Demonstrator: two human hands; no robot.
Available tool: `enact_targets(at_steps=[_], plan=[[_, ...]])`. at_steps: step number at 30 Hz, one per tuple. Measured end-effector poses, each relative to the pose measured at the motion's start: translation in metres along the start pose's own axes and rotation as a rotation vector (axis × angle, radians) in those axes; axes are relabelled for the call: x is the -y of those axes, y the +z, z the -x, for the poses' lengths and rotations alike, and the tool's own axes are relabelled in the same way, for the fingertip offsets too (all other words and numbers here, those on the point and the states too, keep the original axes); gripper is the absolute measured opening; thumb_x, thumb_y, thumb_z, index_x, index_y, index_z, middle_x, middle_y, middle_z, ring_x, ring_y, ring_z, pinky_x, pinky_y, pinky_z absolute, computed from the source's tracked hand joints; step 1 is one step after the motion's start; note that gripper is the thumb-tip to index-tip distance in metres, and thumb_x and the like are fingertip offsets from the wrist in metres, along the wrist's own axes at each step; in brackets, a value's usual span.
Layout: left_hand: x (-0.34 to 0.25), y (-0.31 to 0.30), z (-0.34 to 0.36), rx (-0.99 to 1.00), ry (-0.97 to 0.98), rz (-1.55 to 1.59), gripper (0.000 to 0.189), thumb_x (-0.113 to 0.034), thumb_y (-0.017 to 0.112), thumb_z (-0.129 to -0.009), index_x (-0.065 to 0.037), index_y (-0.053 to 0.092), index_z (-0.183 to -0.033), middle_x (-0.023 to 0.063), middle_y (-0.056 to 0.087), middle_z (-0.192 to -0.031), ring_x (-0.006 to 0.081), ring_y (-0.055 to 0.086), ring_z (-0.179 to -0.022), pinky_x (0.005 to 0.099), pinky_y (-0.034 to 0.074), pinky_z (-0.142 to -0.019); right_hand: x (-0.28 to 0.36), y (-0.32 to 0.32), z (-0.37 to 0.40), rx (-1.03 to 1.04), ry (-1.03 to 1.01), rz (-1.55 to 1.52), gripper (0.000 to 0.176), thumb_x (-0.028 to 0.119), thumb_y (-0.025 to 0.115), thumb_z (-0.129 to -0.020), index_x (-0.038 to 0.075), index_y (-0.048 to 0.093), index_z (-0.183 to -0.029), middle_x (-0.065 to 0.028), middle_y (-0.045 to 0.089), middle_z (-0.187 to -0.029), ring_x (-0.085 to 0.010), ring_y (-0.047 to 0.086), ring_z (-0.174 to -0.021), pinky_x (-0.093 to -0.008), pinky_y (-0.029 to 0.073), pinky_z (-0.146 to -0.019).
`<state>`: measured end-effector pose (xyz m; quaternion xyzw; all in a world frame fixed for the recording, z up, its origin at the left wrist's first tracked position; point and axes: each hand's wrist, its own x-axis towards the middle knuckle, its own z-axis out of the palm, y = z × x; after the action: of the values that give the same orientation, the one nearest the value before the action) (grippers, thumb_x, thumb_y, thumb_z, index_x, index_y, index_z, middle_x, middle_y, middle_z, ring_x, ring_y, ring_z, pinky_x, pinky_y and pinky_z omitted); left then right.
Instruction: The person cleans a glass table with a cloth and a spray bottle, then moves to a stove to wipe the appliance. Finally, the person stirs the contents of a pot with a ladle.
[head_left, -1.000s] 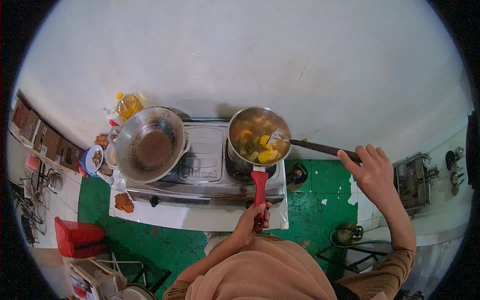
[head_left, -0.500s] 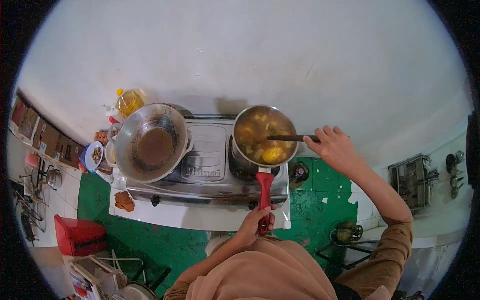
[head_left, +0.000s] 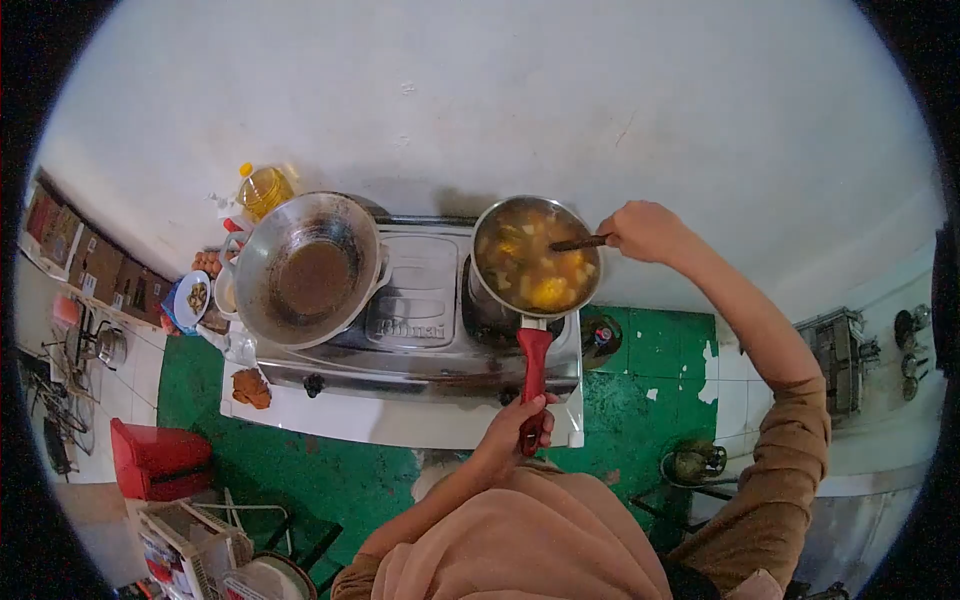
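Observation:
A saucepan [head_left: 533, 318] of soup sits on the right burner, with corn and pale chunks [head_left: 549, 293] showing in the broth. My left hand [head_left: 514, 430] is wrapped round its red handle, near the end. Over the pan's right rim, my right hand [head_left: 643, 233] grips a dark wooden spoon or spatula [head_left: 578, 243]; its lower end is hidden in the soup. To the left, a big metal wok [head_left: 262, 290] with a little brown liquid in its bottom rests on the other burner of the silver stove [head_left: 412, 262].
A bottle of yellow oil [head_left: 265, 190] stands behind the wok. Left of it are eggs [head_left: 207, 262] and a white plate [head_left: 187, 300] with food bits. A brown piece [head_left: 251, 389] lies at the table's front left. A red bin [head_left: 160, 458] and a gas cylinder [head_left: 697, 461] stand lower down.
My right hand has risen and moved slightly, bringing the wooden utensil to a steeper slant with less of it showing. The soup's pieces have shifted. My left hand stays on the handle.

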<state>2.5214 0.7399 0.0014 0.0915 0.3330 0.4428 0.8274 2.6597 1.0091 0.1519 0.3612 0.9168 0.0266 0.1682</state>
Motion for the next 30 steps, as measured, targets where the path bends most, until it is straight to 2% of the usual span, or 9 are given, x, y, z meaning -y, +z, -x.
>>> enact_targets(at_steps=[4, 6, 9, 13, 15, 18, 22, 27, 30], plan=[[0.002, -0.002, -0.001, 0.003, 0.022, 0.008, 0.032, -0.035, 0.051, -0.092, -0.008, 0.051, -0.11, 0.0014, 0.054, -0.071, 0.0109, 0.051, -0.06, 0.0233, 0.04, -0.055, -0.024, 0.003, -0.011, -0.016, -0.096, -0.136, 0.02, 0.019, 0.059, -0.08, 0.008, 0.068, -0.094, -0.0129, 0.068, -0.079, -0.0266, 0.066, -0.068, -0.0421, 0.052, -0.063], [0.003, -0.002, -0.001, 0.008, 0.017, 0.008, 0.033, -0.035, 0.051, -0.092, -0.008, 0.051, -0.11, 0.0014, 0.054, -0.071, 0.0109, 0.051, -0.06, 0.0233, 0.04, -0.055, -0.027, -0.011, -0.008, 0.203, 0.086, -0.299, 0.02, 0.021, 0.061, -0.081, 0.009, 0.068, -0.095, -0.012, 0.067, -0.075, -0.0243, 0.065, -0.062, -0.04, 0.05, -0.062], [0.003, -0.002, -0.002, -0.005, 0.021, 0.01, 0.033, -0.035, 0.051, -0.092, -0.007, 0.051, -0.109, 0.0012, 0.054, -0.071, 0.0112, 0.051, -0.06, 0.0237, 0.04, -0.054, -0.035, -0.025, 0.004, 0.205, 0.087, -0.308, 0.019, 0.021, 0.06, -0.081, 0.01, 0.069, -0.095, -0.0107, 0.066, -0.071, -0.0227, 0.063, -0.056, -0.0382, 0.05, -0.061], [0.0, 0.0, 0.002, 0.0, 0.029, -0.001, 0.034, -0.036, 0.052, -0.092, -0.007, 0.052, -0.109, 0.0007, 0.054, -0.071, 0.0112, 0.052, -0.06, 0.0234, 0.04, -0.054, -0.024, -0.047, 0.038, 0.178, 0.126, -0.254, 0.02, 0.021, 0.06, -0.082, 0.011, 0.068, -0.096, -0.0115, 0.067, -0.075, -0.0234, 0.064, -0.061, -0.0397, 0.051, -0.063], [-0.002, 0.002, 0.004, -0.007, 0.028, -0.011, 0.034, -0.036, 0.052, -0.091, -0.008, 0.052, -0.11, 0.0005, 0.054, -0.071, 0.0112, 0.052, -0.061, 0.0233, 0.04, -0.054, -0.011, -0.05, 0.06, -0.019, 0.075, 0.004, 0.019, 0.02, 0.057, -0.083, 0.012, 0.067, -0.097, -0.0124, 0.066, -0.074, -0.0232, 0.066, -0.07, -0.04, 0.052, -0.062], [0.002, -0.002, 0.001, -0.007, 0.025, 0.001, 0.037, -0.038, 0.055, -0.088, -0.008, 0.056, -0.11, 0.0006, 0.056, -0.071, 0.0126, 0.053, -0.06, 0.0236, 0.042, -0.057, 0.023, -0.059, 0.093, -0.146, 0.144, 0.246, 0.024, 0.018, 0.058, -0.081, 0.013, 0.066, -0.104, -0.0108, 0.061, -0.069, -0.0246, 0.064, -0.067, -0.0387, 0.05, -0.061], [0.002, -0.002, 0.001, -0.016, 0.009, 0.033, 0.038, -0.037, 0.056, -0.088, -0.007, 0.056, -0.112, 0.0023, 0.057, -0.073, 0.0144, 0.054, -0.062, 0.0252, 0.045, -0.06, 0.044, -0.056, 0.121, -0.313, 0.127, 0.39, 0.031, 0.013, 0.058, -0.078, 0.016, 0.063, -0.109, -0.0096, 0.056, -0.072, -0.0245, 0.061, -0.066, -0.0376, 0.049, -0.058], [0.003, 0.001, -0.002, -0.023, 0.024, 0.055, 0.043, -0.04, 0.053, -0.089, -0.006, 0.053, -0.116, 0.0054, 0.058, -0.076, 0.0182, 0.056, -0.065, 0.0302, 0.047, -0.065, 0.041, -0.056, 0.122, -0.562, 0.014, 0.584, 0.04, 0.01, 0.056, -0.073, 0.016, 0.059, -0.113, -0.0063, 0.053, -0.085, -0.0198, 0.055, -0.076, -0.0322, 0.046, -0.062], [0.004, 0.0, -0.008, -0.035, 0.032, 0.118, 0.046, -0.045, 0.048, -0.091, -0.007, 0.051, -0.117, 0.0066, 0.059, -0.078, 0.0199, 0.058, -0.066, 0.0329, 0.048, -0.065, 0.033, -0.049, 0.102, -0.658, -0.072, 0.617, 0.039, 0.011, 0.056, -0.075, 0.016, 0.058, -0.113, -0.0045, 0.051, -0.082, -0.0184, 0.053, -0.076, -0.0311, 0.044, -0.061]])
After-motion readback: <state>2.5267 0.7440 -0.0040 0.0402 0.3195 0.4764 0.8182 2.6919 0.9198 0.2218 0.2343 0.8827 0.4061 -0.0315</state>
